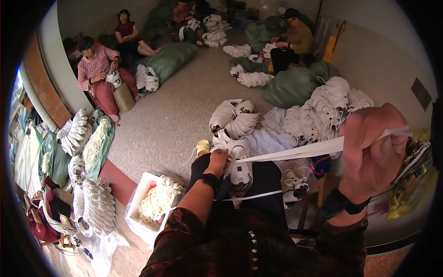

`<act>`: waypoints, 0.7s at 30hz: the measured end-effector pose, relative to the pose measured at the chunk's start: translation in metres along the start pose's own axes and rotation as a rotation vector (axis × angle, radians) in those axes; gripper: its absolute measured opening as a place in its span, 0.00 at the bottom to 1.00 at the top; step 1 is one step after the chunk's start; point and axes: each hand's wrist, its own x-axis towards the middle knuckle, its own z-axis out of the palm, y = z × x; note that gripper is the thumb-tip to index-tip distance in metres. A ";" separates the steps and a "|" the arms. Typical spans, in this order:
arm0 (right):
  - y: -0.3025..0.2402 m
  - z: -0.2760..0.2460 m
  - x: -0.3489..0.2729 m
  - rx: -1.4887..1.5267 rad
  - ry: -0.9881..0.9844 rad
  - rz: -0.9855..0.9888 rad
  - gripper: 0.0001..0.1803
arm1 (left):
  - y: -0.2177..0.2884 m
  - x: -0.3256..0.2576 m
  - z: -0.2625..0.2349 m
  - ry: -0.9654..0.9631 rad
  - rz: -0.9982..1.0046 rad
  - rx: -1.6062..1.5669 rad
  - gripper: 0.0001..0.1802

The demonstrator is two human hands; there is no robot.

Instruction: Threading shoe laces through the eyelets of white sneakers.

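A white shoe upper rests on my lap over dark trousers. My left hand is closed on its left side, fingers by the lacing holes; the fingertips are partly hidden. From the shoe a flat white shoelace runs taut to the right, up to my raised right hand. That hand is a fist around the lace, and a short end sticks out past it. Another thin white lace crosses my thighs below the shoe.
A white box heaped with cream laces stands left of my knees. Shoe uppers lie stacked ahead and in a pile at right beside a green sack. Several people sit farther off, one handling a shoe.
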 end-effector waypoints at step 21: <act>0.261 -0.006 -0.104 -0.166 -0.341 0.782 0.07 | -0.025 -0.044 -0.010 -0.497 1.163 0.971 0.09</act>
